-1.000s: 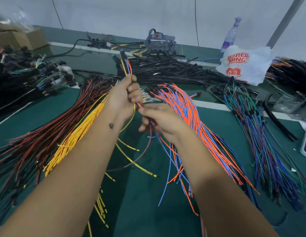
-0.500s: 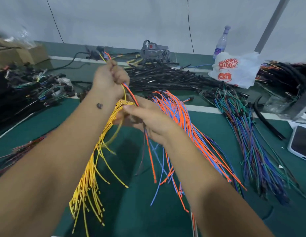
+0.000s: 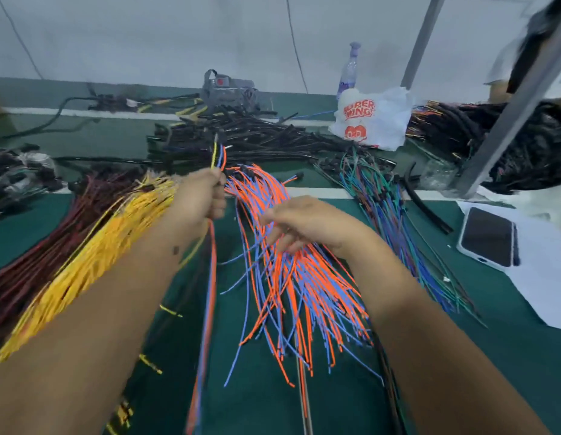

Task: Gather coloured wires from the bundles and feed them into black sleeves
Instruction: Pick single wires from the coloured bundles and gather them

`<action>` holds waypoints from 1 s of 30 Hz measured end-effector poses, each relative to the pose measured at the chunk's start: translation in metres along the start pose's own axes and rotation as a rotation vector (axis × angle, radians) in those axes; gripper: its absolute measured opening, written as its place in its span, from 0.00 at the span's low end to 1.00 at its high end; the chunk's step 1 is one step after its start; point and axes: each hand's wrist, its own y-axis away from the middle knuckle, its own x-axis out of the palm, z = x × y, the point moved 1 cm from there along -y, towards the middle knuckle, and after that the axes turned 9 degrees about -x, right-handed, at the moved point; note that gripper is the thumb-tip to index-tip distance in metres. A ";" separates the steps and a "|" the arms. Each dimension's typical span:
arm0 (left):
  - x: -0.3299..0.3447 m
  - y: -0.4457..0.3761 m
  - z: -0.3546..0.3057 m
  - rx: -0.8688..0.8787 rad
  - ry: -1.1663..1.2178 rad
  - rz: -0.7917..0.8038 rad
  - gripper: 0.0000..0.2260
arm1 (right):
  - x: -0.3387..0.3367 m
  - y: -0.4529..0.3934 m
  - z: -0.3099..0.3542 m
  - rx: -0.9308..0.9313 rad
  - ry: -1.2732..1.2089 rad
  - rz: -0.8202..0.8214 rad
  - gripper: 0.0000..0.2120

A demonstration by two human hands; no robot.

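Note:
My left hand (image 3: 200, 196) grips a small bunch of gathered wires (image 3: 219, 155), yellow, blue and orange, whose tips stick up above the fist while their tails hang down below it. My right hand (image 3: 299, 224) hovers with loosely spread fingers over the orange and blue bundle (image 3: 291, 277), holding nothing. A yellow bundle (image 3: 94, 246) and a dark red bundle (image 3: 44, 246) lie to the left. A green and blue bundle (image 3: 389, 215) lies to the right. The pile of black sleeves (image 3: 241, 136) sits behind the hands.
A white plastic bag (image 3: 371, 119) and a bottle (image 3: 348, 73) stand at the back. A phone (image 3: 489, 235) lies on white paper at the right. A grey metal post (image 3: 508, 105) slants up at the right, with more black harnesses (image 3: 480, 133) behind it.
My right hand has let go of the wires it pinched and moved right over the orange and blue bundle. My left hand has lowered a little, keeping its bunch.

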 end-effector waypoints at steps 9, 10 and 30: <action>0.057 0.016 0.068 0.123 0.210 -0.083 0.16 | -0.103 0.011 -0.101 0.412 0.838 -0.733 0.18; 0.057 0.017 0.069 0.143 0.194 -0.084 0.16 | -0.105 0.011 -0.106 0.425 0.893 -0.710 0.18; 0.051 0.009 0.078 0.190 0.150 -0.064 0.16 | -0.083 0.007 -0.112 -0.049 0.928 -0.531 0.08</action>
